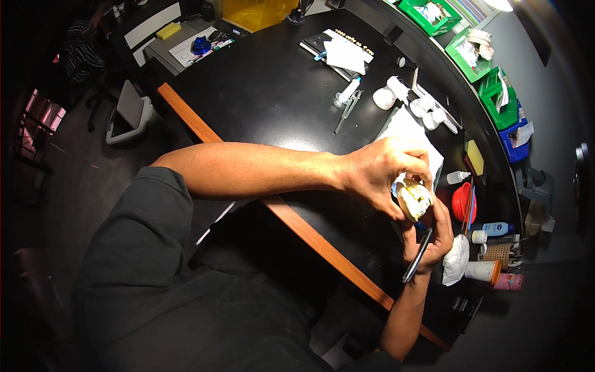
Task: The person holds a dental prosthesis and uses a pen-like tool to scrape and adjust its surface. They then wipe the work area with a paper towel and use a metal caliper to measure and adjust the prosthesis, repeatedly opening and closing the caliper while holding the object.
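Observation:
My left hand (385, 172) curls around a small pale dental cast (414, 197) with yellowish patches, holding it up over the bench's near right part. Just below it, my right hand (439, 240) is closed on a slim dark pen-like tool (419, 254). The tool's upper end lies close to the underside of the cast; whether it touches cannot be made out. Some of the right fingers reach up beside the cast and seem to steady it. A white paper sheet (406, 127) lies on the bench behind my left hand.
The black bench (266, 105) has a wooden front edge (310, 239). White plaster casts (384, 98), metal tweezers (348, 111) and a notebook (338, 53) lie beyond my hands. Right of them are a red round container (462, 201), a crumpled white tissue (456, 260) and cups (482, 271). Green bins (468, 56) line the back.

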{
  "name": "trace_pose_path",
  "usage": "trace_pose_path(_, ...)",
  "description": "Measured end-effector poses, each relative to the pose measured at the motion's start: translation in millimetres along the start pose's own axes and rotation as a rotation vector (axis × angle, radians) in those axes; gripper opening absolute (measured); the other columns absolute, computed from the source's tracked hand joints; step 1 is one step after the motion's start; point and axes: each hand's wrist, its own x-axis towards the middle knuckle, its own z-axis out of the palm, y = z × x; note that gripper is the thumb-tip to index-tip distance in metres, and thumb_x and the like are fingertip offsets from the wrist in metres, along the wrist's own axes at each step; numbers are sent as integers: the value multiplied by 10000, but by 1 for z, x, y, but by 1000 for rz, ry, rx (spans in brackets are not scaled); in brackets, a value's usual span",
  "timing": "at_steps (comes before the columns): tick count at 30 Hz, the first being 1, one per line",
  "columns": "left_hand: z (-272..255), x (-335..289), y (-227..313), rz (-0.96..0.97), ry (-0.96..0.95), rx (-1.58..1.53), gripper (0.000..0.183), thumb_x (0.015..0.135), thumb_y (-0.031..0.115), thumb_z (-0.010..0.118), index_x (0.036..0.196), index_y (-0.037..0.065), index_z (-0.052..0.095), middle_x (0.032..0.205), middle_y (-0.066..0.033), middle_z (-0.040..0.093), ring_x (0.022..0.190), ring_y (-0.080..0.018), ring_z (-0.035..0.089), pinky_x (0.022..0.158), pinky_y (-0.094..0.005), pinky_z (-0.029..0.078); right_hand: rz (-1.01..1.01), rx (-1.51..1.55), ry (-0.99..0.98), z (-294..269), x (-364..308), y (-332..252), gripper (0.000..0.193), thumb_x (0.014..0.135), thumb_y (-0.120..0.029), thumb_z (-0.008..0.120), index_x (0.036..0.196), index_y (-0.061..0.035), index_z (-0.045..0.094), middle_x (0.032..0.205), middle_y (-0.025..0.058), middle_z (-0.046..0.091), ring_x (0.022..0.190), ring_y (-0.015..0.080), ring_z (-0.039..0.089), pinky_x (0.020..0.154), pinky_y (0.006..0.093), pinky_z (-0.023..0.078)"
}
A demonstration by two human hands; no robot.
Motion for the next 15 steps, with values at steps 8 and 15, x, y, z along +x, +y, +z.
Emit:
trace_pose_path(8, 1, -2, -1, -3, 9, 9, 509, 626, 205, 938, 1036, 37, 687, 973, -80, 655, 860, -244, 685, 743, -349, 572, 21, -15, 0, 3, 1, -4, 613, 804, -184, 836, 1317, 72, 616, 1105, 203, 690, 976, 287, 718, 875, 376, 560)
trace_pose_path(15, 0, -1, -8, -17, -6, 15, 505, 626, 177, 914, 1051, 35, 681, 993, -89, 670, 879, -262, 693, 759, -358, 580, 22, -113, 101, 3, -5, -4, 545, 783, -122, 760, 1274, 77, 636, 1126, 213, 679, 1034, 308, 699, 889, 388, 566)
